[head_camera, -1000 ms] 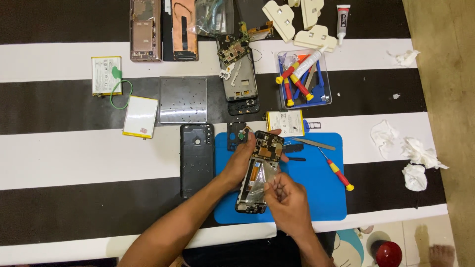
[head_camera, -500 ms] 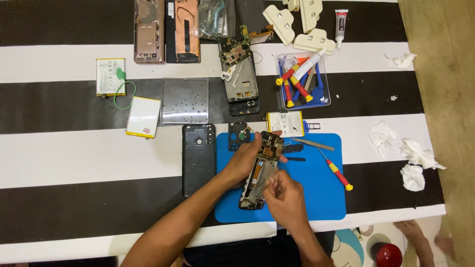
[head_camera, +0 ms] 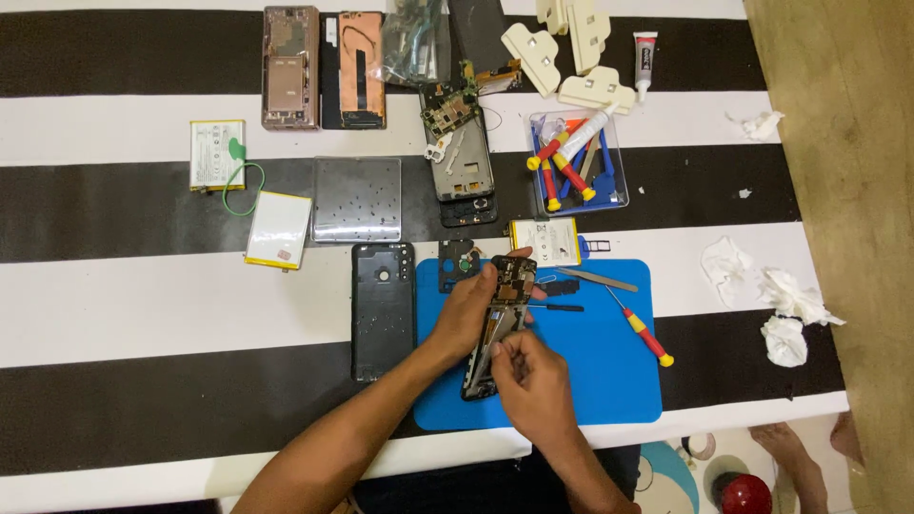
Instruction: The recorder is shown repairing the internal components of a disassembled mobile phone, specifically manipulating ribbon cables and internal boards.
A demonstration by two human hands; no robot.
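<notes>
We see the left hand (head_camera: 471, 309) wrapped around the upper part of an opened phone (head_camera: 497, 328), gripping it by the edges and holding it tilted over the blue mat (head_camera: 609, 381). The right hand (head_camera: 535, 376) is at the phone's lower half, its fingertips (head_camera: 502, 350) pinched together against the exposed inside; whether they clasp a small tool or part, we cannot tell. The phone lies between both hands, near the mat's left side.

Just left of the mat lies a black back cover (head_camera: 383, 309), flat on the striped table (head_camera: 143, 314). On the mat, right of the phone, we see tweezers (head_camera: 598, 278) and a red-and-yellow screwdriver (head_camera: 643, 330), both apart from the hands. A yellow-edged battery (head_camera: 545, 242) sits at the mat's top edge. Further up stands a clear tray (head_camera: 577, 162) of tools, and beside it another stripped phone frame (head_camera: 459, 157). A grey metal plate (head_camera: 357, 199) and two more batteries (head_camera: 278, 230) lie to the left. Crumpled tissues (head_camera: 785, 309) rest at the right edge.
</notes>
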